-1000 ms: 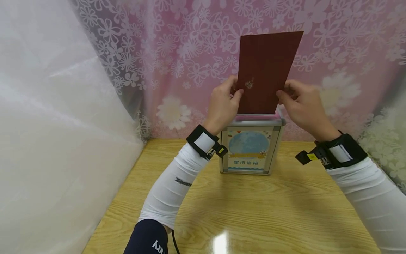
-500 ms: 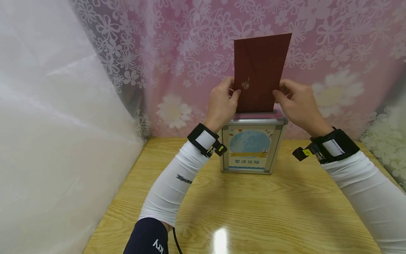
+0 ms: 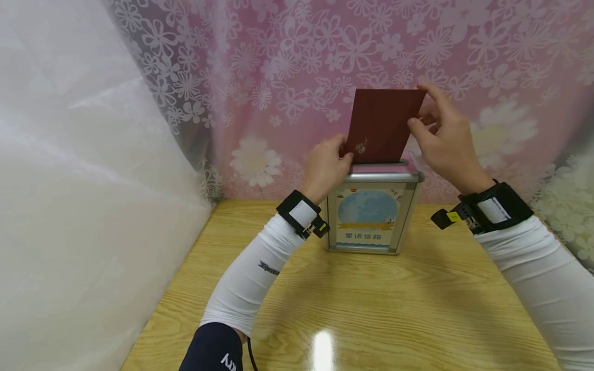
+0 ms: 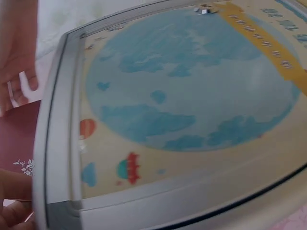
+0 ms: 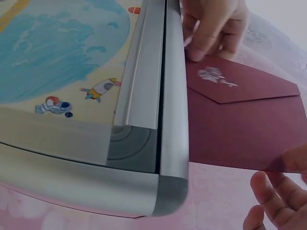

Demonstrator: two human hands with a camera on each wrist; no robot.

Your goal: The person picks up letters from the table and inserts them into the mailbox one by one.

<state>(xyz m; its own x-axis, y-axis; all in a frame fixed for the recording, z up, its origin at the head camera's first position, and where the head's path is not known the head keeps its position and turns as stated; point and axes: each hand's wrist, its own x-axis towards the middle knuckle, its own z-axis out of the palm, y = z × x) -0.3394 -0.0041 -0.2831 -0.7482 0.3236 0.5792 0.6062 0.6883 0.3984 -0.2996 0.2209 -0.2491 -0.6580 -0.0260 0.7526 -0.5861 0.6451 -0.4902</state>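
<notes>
A dark red envelope (image 3: 382, 126) with a small white floral print stands nearly upright over the top of a framed letter box (image 3: 366, 206), its lower end in the slot. My left hand (image 3: 326, 167) pinches the envelope's lower left edge just above the box top. At the upper right corner is my right hand (image 3: 443, 136), index finger along the top edge and thumb on the side edge. In the right wrist view the envelope's flap (image 5: 249, 88) shows, with the right thumb overlapping its far corner. The envelope's lower end is hidden by the box.
The box stands on a wood-grain table (image 3: 362, 309) near its back edge. Behind hangs a pink floral curtain (image 3: 287, 62), and a white sheet (image 3: 83, 180) covers the left side. Silver trim frames a blue moon picture (image 4: 172, 81) on the box front.
The envelope has gone down, so less of it shows above the box. The left hand has lowered with it; the right hand has moved from its lower right edge up to the top corner.
</notes>
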